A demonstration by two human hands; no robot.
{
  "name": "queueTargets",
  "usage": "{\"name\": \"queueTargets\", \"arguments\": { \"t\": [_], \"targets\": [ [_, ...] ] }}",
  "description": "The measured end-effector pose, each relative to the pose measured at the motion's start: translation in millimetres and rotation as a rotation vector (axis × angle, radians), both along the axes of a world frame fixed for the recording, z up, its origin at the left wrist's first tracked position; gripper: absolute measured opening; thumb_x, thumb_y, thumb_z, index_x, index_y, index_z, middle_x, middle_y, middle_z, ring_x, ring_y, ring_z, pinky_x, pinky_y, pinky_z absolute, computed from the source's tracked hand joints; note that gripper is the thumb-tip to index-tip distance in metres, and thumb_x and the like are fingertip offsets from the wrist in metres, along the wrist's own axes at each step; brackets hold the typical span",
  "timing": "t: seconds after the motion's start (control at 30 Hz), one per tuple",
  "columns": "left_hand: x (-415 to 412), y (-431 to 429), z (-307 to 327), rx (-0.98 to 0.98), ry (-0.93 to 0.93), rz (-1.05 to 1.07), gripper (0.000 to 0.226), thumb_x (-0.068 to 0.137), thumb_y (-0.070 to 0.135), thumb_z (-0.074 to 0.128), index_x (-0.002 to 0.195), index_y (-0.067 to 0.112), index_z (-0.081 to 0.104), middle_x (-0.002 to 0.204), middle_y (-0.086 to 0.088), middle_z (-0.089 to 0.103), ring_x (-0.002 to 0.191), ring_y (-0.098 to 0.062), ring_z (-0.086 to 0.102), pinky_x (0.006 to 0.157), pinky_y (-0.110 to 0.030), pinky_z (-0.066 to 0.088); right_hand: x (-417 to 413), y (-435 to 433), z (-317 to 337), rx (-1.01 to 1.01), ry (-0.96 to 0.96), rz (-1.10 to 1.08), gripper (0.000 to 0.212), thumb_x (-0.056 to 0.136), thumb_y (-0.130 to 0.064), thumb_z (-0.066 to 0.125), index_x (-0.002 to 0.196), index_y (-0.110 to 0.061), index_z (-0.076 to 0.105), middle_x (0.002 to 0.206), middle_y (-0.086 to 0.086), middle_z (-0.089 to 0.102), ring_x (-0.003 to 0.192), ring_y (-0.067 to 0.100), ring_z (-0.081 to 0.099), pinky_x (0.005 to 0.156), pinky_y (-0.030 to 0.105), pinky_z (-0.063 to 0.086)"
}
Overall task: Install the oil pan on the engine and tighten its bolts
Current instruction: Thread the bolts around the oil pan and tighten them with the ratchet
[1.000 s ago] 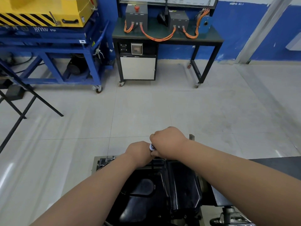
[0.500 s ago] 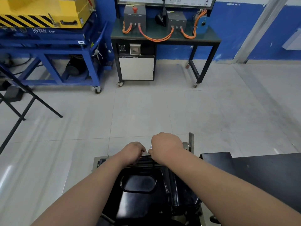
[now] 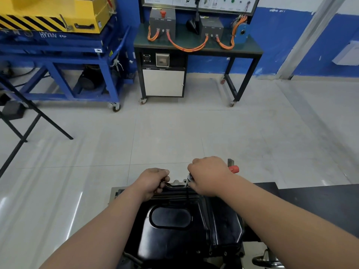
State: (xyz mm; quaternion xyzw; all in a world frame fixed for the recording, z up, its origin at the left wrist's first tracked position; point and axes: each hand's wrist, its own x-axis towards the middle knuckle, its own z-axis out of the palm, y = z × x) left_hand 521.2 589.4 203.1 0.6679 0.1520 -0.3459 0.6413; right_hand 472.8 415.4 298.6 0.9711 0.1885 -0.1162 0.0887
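Note:
A glossy black oil pan [image 3: 180, 228] sits on the engine below me, with an oval recess on its top. My right hand [image 3: 208, 176] grips a ratchet wrench [image 3: 234, 168] with a red handle end; its metal head sits on a bolt at the pan's far rim. My left hand [image 3: 152, 181], fingers curled, holds the far edge of the pan next to a bare metal flange [image 3: 177, 183]. The bolt itself is hidden under the ratchet head.
A black bench top [image 3: 320, 202] extends to the right of the engine. Across the tiled floor stand a dark trainer bench with orange cables [image 3: 196, 45], a blue lift cart carrying a yellow unit [image 3: 58, 45], and a black folding stand [image 3: 21, 121] at left.
My hands have drawn apart: the left slid left along the pan's rim, the right moved right, and the ratchet's red handle end now shows beyond my right hand.

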Motion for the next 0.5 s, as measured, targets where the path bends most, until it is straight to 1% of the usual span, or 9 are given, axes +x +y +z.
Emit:
{"name": "queueTargets", "arguments": {
  "t": [0.1, 0.17, 0.23, 0.3, 0.37, 0.43, 0.47, 0.5],
  "targets": [
    [5, 3, -4, 0.015, 0.033, 0.011, 0.012, 0.091, 0.017, 0.056, 0.086, 0.007, 0.062, 0.064, 0.0, 0.052, 0.044, -0.009, 0.036, 0.035, -0.017, 0.025, -2, 0, -11, 0.077, 0.052, -0.037, 0.027, 0.088, -0.035, 0.045, 0.107, -0.017, 0.053, 0.106, 0.005, 0.06, 0.094, 0.028, 0.059, 0.072, 0.035, 0.035],
    [8, 3, -6, -0.009, 0.083, 0.012, 0.014, 0.092, 0.013, 0.052, 0.088, 0.005, 0.063, 0.063, -0.001, 0.048, 0.046, -0.009, 0.035, 0.035, -0.018, 0.025, -1, 2, -15, 0.102, 0.104, -0.057, 0.024, 0.09, -0.031, 0.043, 0.106, -0.017, 0.054, 0.107, 0.004, 0.061, 0.095, 0.028, 0.059, 0.076, 0.034, 0.038],
    [10, 3, -9, -0.032, 0.129, -0.002, 0.015, 0.091, 0.009, 0.05, 0.087, 0.004, 0.063, 0.062, -0.001, 0.048, 0.046, -0.009, 0.035, 0.035, -0.018, 0.025, 4, 2, -11, 0.139, 0.112, -0.082, 0.021, 0.09, -0.028, 0.043, 0.102, -0.016, 0.055, 0.104, 0.005, 0.062, 0.093, 0.028, 0.059, 0.076, 0.035, 0.042],
    [13, 2, -11, -0.061, 0.165, -0.037, 0.015, 0.091, 0.007, 0.049, 0.088, 0.003, 0.063, 0.062, 0.0, 0.049, 0.045, -0.008, 0.035, 0.035, -0.017, 0.025, 12, -1, 0, 0.23, 0.078, -0.136, 0.017, 0.086, -0.027, 0.045, 0.097, -0.019, 0.056, 0.097, 0.003, 0.063, 0.089, 0.026, 0.058, 0.069, 0.032, 0.043],
    [17, 1, -13, -0.102, 0.199, -0.054, 0.016, 0.093, 0.009, 0.047, 0.088, 0.005, 0.062, 0.06, 0.001, 0.049, 0.043, -0.007, 0.035, 0.035, -0.016, 0.025, 18, -6, 18, 0.348, 0.035, -0.208, 0.011, 0.084, -0.03, 0.048, 0.09, -0.025, 0.055, 0.086, -0.004, 0.062, 0.083, 0.021, 0.057, 0.061, 0.028, 0.037],
    [21, 3, -15, -0.153, 0.227, -0.017, 0.019, 0.095, 0.015, 0.047, 0.085, 0.006, 0.059, 0.056, 0.003, 0.046, 0.04, -0.006, 0.032, 0.034, -0.016, 0.023, 20, -11, 35, 0.434, -0.034, -0.316, 0.004, 0.082, -0.034, 0.05, 0.083, -0.031, 0.053, 0.071, -0.012, 0.055, 0.068, 0.009, 0.052, 0.05, 0.021, 0.028],
    [23, 4, -16, -0.172, 0.239, 0.017, 0.021, 0.096, 0.02, 0.047, 0.083, 0.008, 0.058, 0.054, 0.004, 0.043, 0.039, -0.005, 0.03, 0.033, -0.016, 0.021, 21, -12, 41, 0.483, -0.068, -0.377, 0.003, 0.081, -0.034, 0.051, 0.08, -0.032, 0.053, 0.067, -0.015, 0.053, 0.059, 0.002, 0.049, 0.047, 0.019, 0.025],
    [25, 6, -17, -0.185, 0.251, 0.055, 0.024, 0.096, 0.025, 0.048, 0.08, 0.009, 0.057, 0.051, 0.005, 0.04, 0.037, -0.005, 0.028, 0.032, -0.016, 0.019, 23, -12, 44, 0.554, -0.088, -0.425, 0.003, 0.08, -0.033, 0.052, 0.077, -0.032, 0.054, 0.066, -0.016, 0.052, 0.054, -0.001, 0.047, 0.046, 0.019, 0.027]
  ]
}}
